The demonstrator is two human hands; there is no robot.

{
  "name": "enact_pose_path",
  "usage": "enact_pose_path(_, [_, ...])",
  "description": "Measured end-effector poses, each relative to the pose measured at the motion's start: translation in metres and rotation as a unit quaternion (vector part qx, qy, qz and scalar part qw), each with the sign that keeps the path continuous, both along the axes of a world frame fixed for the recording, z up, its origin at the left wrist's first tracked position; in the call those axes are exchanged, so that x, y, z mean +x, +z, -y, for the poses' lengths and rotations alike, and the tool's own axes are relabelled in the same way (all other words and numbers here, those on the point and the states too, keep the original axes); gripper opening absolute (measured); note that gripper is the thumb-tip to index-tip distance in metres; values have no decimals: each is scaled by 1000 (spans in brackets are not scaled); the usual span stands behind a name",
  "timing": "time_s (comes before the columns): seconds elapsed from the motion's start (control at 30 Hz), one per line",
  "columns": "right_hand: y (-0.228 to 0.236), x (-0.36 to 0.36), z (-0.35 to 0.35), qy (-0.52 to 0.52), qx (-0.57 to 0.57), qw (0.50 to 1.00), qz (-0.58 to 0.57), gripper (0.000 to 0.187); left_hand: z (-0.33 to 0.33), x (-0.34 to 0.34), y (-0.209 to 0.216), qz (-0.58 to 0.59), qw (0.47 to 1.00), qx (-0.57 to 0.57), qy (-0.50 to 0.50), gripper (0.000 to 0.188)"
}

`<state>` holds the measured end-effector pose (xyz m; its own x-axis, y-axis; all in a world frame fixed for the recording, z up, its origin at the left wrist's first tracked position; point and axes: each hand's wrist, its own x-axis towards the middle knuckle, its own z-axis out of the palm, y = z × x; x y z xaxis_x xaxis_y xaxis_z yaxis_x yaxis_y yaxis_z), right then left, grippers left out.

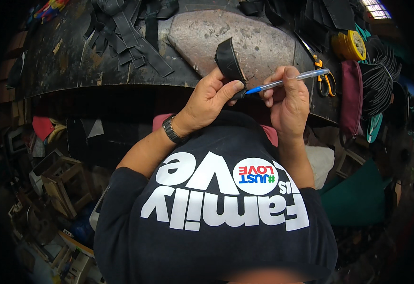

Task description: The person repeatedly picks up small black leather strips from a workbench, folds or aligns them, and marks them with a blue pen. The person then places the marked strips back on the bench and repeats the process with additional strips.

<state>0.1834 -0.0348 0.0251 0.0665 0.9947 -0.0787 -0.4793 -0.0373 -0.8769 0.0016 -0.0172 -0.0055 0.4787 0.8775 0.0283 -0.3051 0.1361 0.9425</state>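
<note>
Head view: left hand point(210, 99) pinching curled black fabric-like strip point(229, 61) at near edge of dark worn table point(74, 64); right hand point(289, 99) closed round slim clear-and-blue pen point(313, 74), blue end against strip. Likely risk: unbacked strip flexing, pen skidding.

At 12 o'clock, the left hand point(208, 98) pinches a curled black strip point(231, 64). At 2 o'clock, the right hand point(290, 102) holds a clear pen point(313, 74), its blue end at the strip's near end. On the counter point(69, 71), dark bands point(127, 34) lie at 11 o'clock, orange-handled scissors point(318, 63) at 2 o'clock.
</note>
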Motion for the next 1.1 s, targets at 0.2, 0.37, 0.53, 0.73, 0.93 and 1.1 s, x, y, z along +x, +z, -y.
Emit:
enact_pose_path(0.2, [-1,-9,3,-2,-3,1000,27,27,-1,-2,-1,6,1000,-12,-17,23])
enact_pose_path(0.37, [-11,-7,0,56,-29,998,-9,29,-5,-5,4,-52,998,27,-34,23])
enact_pose_path(0.53, [-14,3,-10,110,-69,988,-89,31,-10,-4,9,-69,994,14,-82,19])
enact_pose_path(0.73, [-5,14,-9,97,-47,987,-118,32,-23,10,18,-89,988,84,-91,17])
enact_pose_path(0.93, [-3,20,-8,65,6,993,-101,33,-33,15,27,-110,978,106,-143,24])
enact_pose_path(1.1, [10,38,-11,100,106,965,-216,35,-40,5,29,-79,992,60,-78,24])
